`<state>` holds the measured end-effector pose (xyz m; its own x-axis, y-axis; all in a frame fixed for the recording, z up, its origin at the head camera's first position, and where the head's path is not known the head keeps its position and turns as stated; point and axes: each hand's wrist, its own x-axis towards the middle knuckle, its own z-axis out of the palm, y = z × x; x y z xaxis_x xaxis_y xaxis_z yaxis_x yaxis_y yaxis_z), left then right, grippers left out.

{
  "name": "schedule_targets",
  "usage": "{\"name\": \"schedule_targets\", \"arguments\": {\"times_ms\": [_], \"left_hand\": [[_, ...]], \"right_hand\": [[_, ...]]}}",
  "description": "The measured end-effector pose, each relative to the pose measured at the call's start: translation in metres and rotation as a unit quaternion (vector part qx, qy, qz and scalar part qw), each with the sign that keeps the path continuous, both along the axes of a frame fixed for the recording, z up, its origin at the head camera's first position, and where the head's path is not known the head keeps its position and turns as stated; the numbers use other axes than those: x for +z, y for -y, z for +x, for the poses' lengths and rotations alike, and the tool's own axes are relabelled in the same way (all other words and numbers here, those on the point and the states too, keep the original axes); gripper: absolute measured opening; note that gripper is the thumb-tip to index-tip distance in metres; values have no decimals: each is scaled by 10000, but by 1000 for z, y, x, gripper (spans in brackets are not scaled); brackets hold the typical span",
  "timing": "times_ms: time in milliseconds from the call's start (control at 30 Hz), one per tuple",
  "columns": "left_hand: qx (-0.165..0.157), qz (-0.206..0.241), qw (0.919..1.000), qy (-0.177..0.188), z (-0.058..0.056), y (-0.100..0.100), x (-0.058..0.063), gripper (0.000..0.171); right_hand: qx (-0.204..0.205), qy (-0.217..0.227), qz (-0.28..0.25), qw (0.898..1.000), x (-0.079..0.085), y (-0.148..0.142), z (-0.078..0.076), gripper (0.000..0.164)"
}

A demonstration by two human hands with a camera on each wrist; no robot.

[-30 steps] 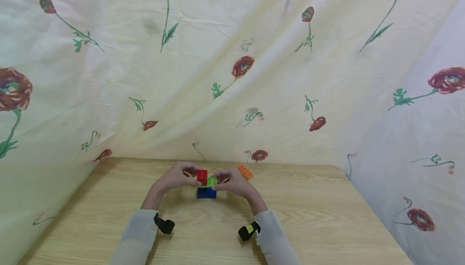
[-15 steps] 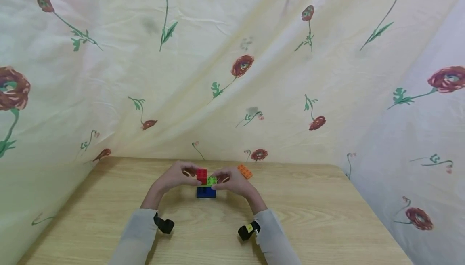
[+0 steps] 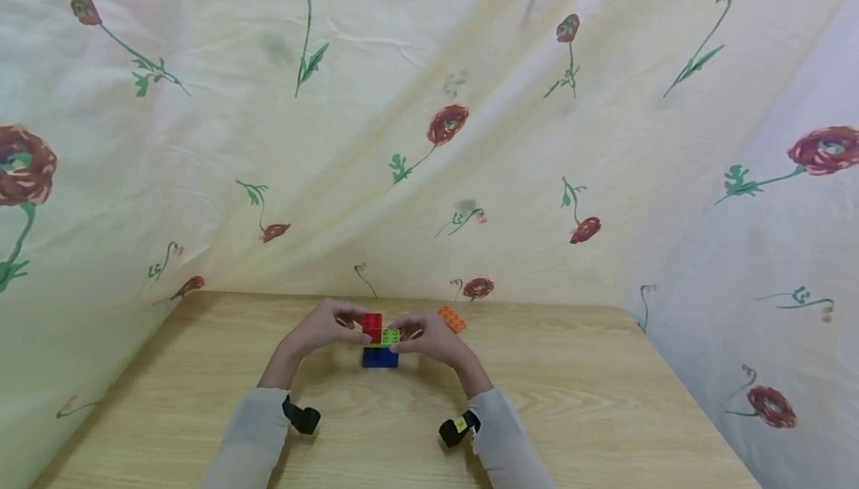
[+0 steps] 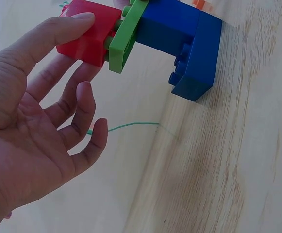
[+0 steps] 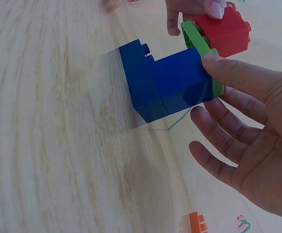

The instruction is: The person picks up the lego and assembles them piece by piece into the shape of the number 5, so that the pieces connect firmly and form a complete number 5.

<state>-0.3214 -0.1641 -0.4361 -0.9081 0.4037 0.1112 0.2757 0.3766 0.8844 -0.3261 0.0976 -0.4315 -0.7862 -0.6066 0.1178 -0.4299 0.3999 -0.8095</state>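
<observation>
The left hand (image 3: 327, 326) is pinching a red block (image 4: 92, 42) between its thumb and fingers. The right hand (image 3: 432, 335) is pinching the end of a flat green block (image 4: 125, 40), with its thumb sitting right by where the green is meeting the blue. The red block is sitting over the left end of the green one (little green bumps are peeking out between the two).

Under the green, an upper blue block (image 4: 166, 25) is holding up the right side, and the green is sticking out past it to the left. At the very bottom, another blue block (image 4: 202, 62) is lying on the wooden table (image 3: 570, 399), and some of its bumps are showing in the gap below the green. An orange block (image 3: 452, 318) is lying alone on the table, just past the right hand.
</observation>
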Motion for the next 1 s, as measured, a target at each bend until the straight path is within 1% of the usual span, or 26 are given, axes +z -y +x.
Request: {"name": "schedule_targets", "arguments": {"times_ms": [100, 200, 467, 733, 1000], "left_hand": [[27, -26, 10000, 25, 1, 0, 0, 39], [21, 5, 10000, 9, 1, 0, 1, 39], [-91, 29, 9999, -118, 1, -2, 2, 38], [-78, -31, 10000, -44, 2, -1, 3, 39], [-170, -20, 9997, -159, 1, 1, 1, 40]], "right_hand": [[-38, 8, -22, 10000, -10, -1, -7, 29], [-62, -9, -67, 10000, -13, -1, -8, 29], [-71, -57, -33, 10000, -12, -2, -7, 28], [-116, 23, -60, 9999, -11, -2, -7, 30], [-86, 4, -76, 9999, -10, -2, -6, 29]]}}
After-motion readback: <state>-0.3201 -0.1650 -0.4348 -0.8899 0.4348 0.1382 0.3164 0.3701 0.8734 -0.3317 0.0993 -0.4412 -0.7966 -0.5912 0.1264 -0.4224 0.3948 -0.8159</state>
